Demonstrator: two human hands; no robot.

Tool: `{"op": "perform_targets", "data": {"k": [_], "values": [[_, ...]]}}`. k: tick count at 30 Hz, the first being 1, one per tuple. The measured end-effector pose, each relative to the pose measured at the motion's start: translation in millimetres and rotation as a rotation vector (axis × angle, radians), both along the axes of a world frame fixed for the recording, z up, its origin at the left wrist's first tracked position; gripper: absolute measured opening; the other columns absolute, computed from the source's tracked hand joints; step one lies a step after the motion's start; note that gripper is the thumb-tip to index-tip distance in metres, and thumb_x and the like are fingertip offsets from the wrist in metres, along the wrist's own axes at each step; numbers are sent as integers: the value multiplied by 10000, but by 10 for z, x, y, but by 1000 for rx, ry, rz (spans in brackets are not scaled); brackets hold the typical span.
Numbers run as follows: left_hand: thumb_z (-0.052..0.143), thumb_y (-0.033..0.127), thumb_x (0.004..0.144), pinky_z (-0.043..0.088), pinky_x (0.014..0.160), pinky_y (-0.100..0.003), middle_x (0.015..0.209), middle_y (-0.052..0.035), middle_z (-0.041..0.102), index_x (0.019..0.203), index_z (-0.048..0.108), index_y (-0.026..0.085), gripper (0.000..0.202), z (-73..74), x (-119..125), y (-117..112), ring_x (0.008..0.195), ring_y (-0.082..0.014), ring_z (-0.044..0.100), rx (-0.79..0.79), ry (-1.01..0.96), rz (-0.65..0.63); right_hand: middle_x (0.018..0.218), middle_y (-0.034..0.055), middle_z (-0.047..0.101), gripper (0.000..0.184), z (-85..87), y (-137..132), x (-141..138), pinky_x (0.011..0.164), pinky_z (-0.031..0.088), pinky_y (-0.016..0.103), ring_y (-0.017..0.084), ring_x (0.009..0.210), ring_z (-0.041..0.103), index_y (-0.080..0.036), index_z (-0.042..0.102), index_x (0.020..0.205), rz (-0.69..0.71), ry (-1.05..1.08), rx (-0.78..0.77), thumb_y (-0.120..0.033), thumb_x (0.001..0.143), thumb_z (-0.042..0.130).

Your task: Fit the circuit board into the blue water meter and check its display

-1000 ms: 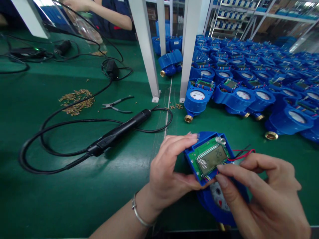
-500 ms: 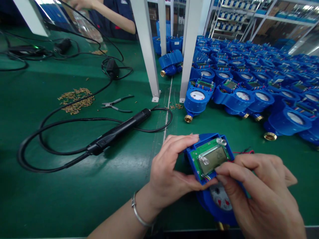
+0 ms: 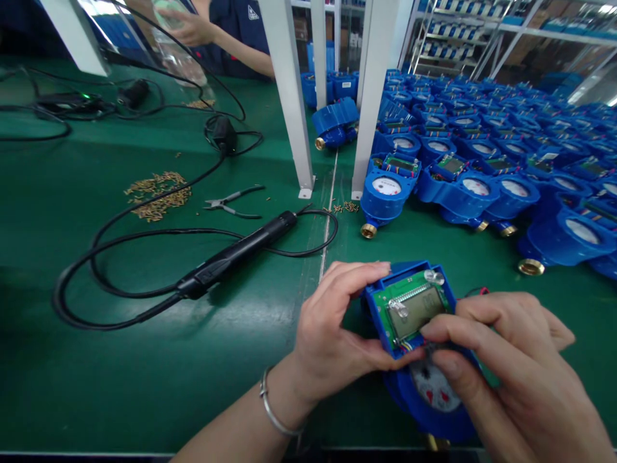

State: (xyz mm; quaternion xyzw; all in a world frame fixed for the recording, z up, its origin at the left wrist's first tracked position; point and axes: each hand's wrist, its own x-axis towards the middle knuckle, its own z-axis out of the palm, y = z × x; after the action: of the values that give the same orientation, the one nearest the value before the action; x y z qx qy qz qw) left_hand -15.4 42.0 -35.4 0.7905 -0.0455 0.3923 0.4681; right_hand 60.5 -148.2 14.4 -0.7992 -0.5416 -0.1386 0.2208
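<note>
A blue water meter (image 3: 424,402) lies on the green mat near the front edge, its dial facing up. My left hand (image 3: 332,328) grips the left side of its blue top housing, thumb below and fingers over the upper edge. Inside the housing sits a green circuit board with a grey LCD (image 3: 415,308). My right hand (image 3: 506,366) presses its fingertips on the board's lower right edge, fingers together. Red and black wires (image 3: 475,292) peek out behind the right hand.
A black electric screwdriver (image 3: 236,255) with a looped cable lies to the left. Pliers (image 3: 231,200) and a pile of brass screws (image 3: 157,195) sit farther left. Many blue meters (image 3: 482,161) crowd the right. White frame posts (image 3: 296,96) stand behind. Another person (image 3: 231,38) works opposite.
My right hand has slid left over the board, covering most of the red and black wires. The LCD digits no longer show. The meter stays where it was.
</note>
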Motion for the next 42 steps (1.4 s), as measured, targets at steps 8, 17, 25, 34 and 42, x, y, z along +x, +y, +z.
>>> {"op": "perform_targets", "data": {"k": [8, 17, 25, 34, 42], "values": [[904, 485, 498, 544, 835, -317, 1052, -70, 685, 1151, 580, 189, 787, 40, -9, -14, 906, -187, 642, -27, -16, -14, 857, 36, 537, 100, -27, 25, 14, 745, 323, 296, 183, 842, 470, -221, 613, 950, 37, -66, 17, -295, 927, 549], [897, 451, 532, 581, 777, -326, 1047, -92, 650, 1186, 570, 202, 772, 24, -15, -14, 950, -225, 644, -153, 6, -65, 947, 81, 502, 104, -84, 145, -80, 757, 335, 353, 218, 845, 453, -175, 554, 957, -30, -288, 115, -136, 883, 492], [907, 345, 515, 564, 831, -337, 1066, -88, 636, 1169, 561, 194, 755, 1, -5, -35, 967, -223, 638, -162, 10, -1, 1002, 56, 473, 143, -181, 204, -62, 829, 335, 402, 228, 931, 434, -231, 526, 961, -87, -257, 182, -132, 861, 551], [885, 390, 552, 580, 786, -344, 1054, -103, 626, 1162, 557, 189, 721, 10, 10, -70, 954, -229, 651, -194, 41, -25, 1001, 85, 435, 503, -296, 204, -166, 709, 446, 312, 186, 857, 497, -152, 460, 998, -321, -83, 629, -287, 671, 818], [901, 357, 548, 572, 923, -437, 1232, -153, 573, 1179, 535, 192, 748, 5, -33, -99, 1104, -277, 613, -223, 22, -114, 1350, 205, 418, 1130, -464, 69, 29, 885, 517, 487, 308, 1167, 547, -199, 49, 1482, -210, 425, 332, -355, 656, 805]]}}
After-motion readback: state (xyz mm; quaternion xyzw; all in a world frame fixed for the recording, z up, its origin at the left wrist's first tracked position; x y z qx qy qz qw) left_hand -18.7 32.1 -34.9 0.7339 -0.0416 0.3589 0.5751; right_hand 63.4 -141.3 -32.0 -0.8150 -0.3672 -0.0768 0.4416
